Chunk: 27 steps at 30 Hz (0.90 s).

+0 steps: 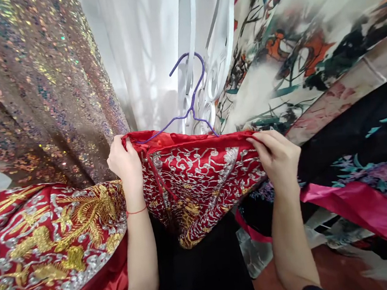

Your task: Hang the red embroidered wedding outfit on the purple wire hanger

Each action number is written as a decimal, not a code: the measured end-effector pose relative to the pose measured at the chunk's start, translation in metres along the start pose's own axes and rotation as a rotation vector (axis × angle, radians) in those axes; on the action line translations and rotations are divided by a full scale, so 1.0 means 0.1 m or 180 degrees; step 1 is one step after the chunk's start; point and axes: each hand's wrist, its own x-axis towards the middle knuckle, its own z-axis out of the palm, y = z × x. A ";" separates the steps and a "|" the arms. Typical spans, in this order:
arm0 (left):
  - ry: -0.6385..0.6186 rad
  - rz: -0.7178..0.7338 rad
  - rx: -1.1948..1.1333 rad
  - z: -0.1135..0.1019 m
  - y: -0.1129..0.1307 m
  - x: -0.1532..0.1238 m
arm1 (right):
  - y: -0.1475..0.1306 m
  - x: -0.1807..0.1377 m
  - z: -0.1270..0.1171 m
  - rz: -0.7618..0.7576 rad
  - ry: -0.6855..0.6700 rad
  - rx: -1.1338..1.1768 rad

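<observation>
A red skirt point(203, 171) with silver and gold embroidery hangs between my two hands, its waistband stretched roughly level. My left hand point(124, 163) pinches the waistband's left end. At the right end, the fingers of my right hand point(276, 155) are closed on the same band. A purple hanger point(192, 108) stands inside the waist opening, hook upward; its lower part is hidden by the cloth. A thin red cord dangles down the skirt's front near the left. Below my left forearm spreads a red garment point(68, 234) with gold birds and silver scrolls; whether it joins the skirt is hard to tell.
Behind the hanger are white scrolled metal bars point(215, 70) and a pale curtain. A sequined fabric point(36, 78) hangs at the left. On the right are a printed white cloth point(294, 53), a black floral garment point(351, 148) and a pink ribbon point(360, 211).
</observation>
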 end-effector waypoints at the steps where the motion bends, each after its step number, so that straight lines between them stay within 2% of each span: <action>1: 0.0120 -0.0069 0.0004 -0.04 0.02 -0.01 | -0.02 0.06 0.05 0.0023 0.0184 -0.0018; 4: 0.0476 -0.0197 -0.0096 -0.14 0.04 -0.04 | -0.04 0.17 0.26 0.0240 0.0930 0.0013; 6: 0.0565 -0.0357 -0.0120 -0.18 0.03 -0.03 | -0.01 0.18 0.46 0.0411 0.1120 0.0033; 9: 0.0382 -0.0645 -0.0114 -0.23 -0.03 -0.05 | 0.12 0.06 0.74 0.0501 0.0905 0.0054; 11: 0.0281 -0.0598 -0.0182 -0.25 -0.06 -0.15 | 0.20 -0.07 0.85 0.0515 0.0662 0.0035; 14: 0.0582 -0.0116 -0.0441 -0.26 -0.09 -0.43 | 0.20 -0.25 0.87 0.0541 0.0516 -0.0047; 17: 0.0864 0.0290 -0.0762 -0.19 -0.12 -0.74 | 0.08 -0.36 0.77 0.0290 0.0809 -0.0147; 19: 0.0599 0.0317 -0.1014 -0.11 -0.17 -0.85 | 0.00 -0.39 0.72 0.0175 0.0999 -0.0137; 23: -0.0351 0.0014 -0.1121 -0.03 -0.34 -0.86 | -0.08 -0.47 0.68 0.0448 0.1064 -0.0143; 25: -0.0608 -0.0099 -0.1081 -0.04 -0.45 -0.85 | -0.20 -0.55 0.65 0.0484 0.1277 -0.0410; 27: -0.0793 -0.0158 -0.1238 -0.05 -0.54 -0.90 | -0.43 -0.66 0.62 0.0341 0.1610 -0.0478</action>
